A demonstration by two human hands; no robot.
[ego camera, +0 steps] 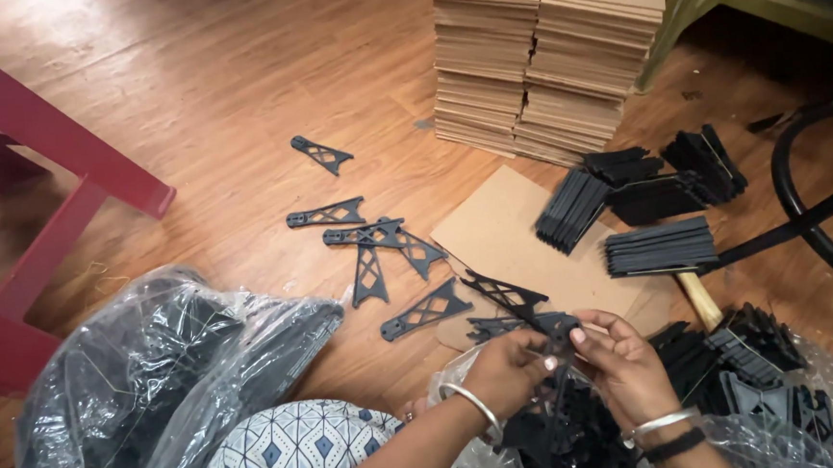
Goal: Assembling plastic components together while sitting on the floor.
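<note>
Pinching black lattice part [550, 330], hands [564, 365] together

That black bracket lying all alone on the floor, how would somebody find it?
Start at the tall stacks of flat brown cardboard sheets on the wooden floor. Look left of their base to the flat black plastic lattice bracket. It lies alone, farthest from the hands; the others cluster nearer.

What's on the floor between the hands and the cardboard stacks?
In the head view, a flat cardboard sheet lies between the hands and stacks, edged by black brackets.
</note>
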